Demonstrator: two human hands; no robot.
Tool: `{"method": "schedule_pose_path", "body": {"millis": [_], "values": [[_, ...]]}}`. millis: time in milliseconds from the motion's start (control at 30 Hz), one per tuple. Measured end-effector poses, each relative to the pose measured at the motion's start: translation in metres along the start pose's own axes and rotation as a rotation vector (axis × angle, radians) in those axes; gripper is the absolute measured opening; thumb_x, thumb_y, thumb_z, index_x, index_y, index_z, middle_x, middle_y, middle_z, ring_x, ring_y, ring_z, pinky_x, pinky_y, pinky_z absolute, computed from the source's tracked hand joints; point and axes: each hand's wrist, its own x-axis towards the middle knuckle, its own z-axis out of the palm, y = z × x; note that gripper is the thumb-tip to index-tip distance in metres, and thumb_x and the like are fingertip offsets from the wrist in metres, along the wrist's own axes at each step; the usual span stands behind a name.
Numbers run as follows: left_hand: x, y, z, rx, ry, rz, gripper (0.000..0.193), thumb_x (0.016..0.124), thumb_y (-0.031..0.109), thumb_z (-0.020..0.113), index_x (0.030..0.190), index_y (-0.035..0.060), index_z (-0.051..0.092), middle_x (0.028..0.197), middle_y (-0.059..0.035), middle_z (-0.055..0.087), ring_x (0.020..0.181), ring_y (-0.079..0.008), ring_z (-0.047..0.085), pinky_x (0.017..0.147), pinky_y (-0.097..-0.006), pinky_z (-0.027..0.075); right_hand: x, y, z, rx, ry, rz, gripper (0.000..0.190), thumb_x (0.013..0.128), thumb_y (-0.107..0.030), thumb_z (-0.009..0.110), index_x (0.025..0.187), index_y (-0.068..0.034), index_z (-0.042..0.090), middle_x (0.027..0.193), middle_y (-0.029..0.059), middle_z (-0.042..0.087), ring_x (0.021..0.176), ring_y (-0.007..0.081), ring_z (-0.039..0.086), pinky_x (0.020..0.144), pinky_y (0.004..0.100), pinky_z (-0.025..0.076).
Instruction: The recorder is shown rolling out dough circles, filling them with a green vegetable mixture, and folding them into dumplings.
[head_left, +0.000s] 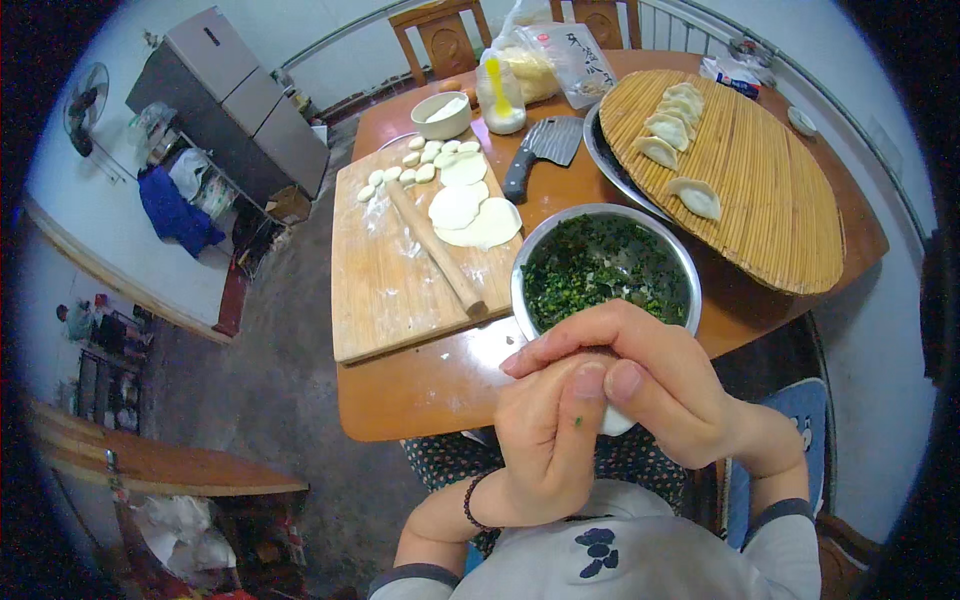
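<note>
My left hand (544, 439) and my right hand (667, 382) are pressed together, thumbs side by side, around a dumpling (618, 421) whose white dough shows only at the lower edge. Just beyond them is a steel bowl (694, 300) of chopped green filling (600, 274). A wooden cutting board (382, 300) at the left carries a rolling pin (435, 247), rolled dough wrappers (480, 223) and small dough pieces (425, 173). Several folded dumplings (697, 199) lie on a round woven reed tray (765, 202) at the right.
A cleaver (551, 142) lies between board and tray. Behind the board stand a bowl of white powder (441, 120) and a glass jar with a yellow spoon (501, 101). Plastic bags (574, 64) sit at the back. The tray rests tilted over a metal basin (600, 157).
</note>
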Motion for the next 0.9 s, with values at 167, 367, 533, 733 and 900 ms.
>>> {"method": "schedule_pose_path", "body": {"millis": [167,367,533,733,900], "values": [[-0.004,-0.005,0.000,0.140,0.082,0.188,0.024,0.094,0.009,0.043,0.088,-0.0049,0.061,0.078,-0.0152,0.062,0.062,-0.0265,0.058,0.057,-0.0323,0.043,0.001,-0.005,0.010,-0.037,0.051,-0.022,0.038,0.099,-0.028,0.035,0.116,0.001,0.051,0.106,0.0167,0.061,0.099,0.0272,0.061,0.088,0.0356,0.045],[-0.007,0.003,0.002,0.242,0.097,0.102,0.043,0.100,0.030,0.034,0.079,0.0001,0.057,0.074,-0.0071,0.060,0.067,-0.0136,0.052,0.063,-0.0295,0.041,-0.001,-0.003,0.012,-0.068,0.082,-0.092,0.035,0.099,-0.026,0.037,0.115,0.002,0.053,0.104,0.0170,0.060,0.097,0.0302,0.061,0.084,0.0348,0.047],[-0.004,-0.010,0.007,0.133,0.128,0.026,0.043,0.100,0.031,0.037,0.078,-0.0006,0.056,0.073,-0.0061,0.059,0.067,-0.0115,0.051,0.060,-0.0271,0.040,-0.002,0.009,0.013,-0.074,0.134,-0.061,0.039,0.100,-0.030,0.036,0.114,0.002,0.053,0.103,0.0168,0.059,0.096,0.0295,0.061,0.084,0.0359,0.047],[0.016,-0.017,-0.006,-0.569,-0.163,-0.533,0.069,0.095,0.060,0.024,0.104,-0.0018,0.054,0.076,-0.0122,0.061,0.057,-0.0201,0.059,0.042,-0.0270,0.045,-0.007,0.000,-0.003,0.455,0.131,0.376,0.055,0.101,-0.040,0.030,0.135,0.003,0.035,0.100,0.0105,0.057,0.066,0.0098,0.058,0.057,0.0219,0.046],[0.016,-0.009,-0.002,-0.704,-0.045,-0.610,0.090,0.086,0.074,0.011,0.112,-0.0030,0.050,0.089,-0.0148,0.062,0.067,-0.0230,0.062,0.056,-0.0316,0.053,-0.010,-0.003,-0.008,0.235,0.151,0.363,0.046,0.101,-0.031,0.036,0.131,0.004,0.043,0.094,0.0087,0.060,0.058,0.0078,0.054,0.052,0.0211,0.044]]}}
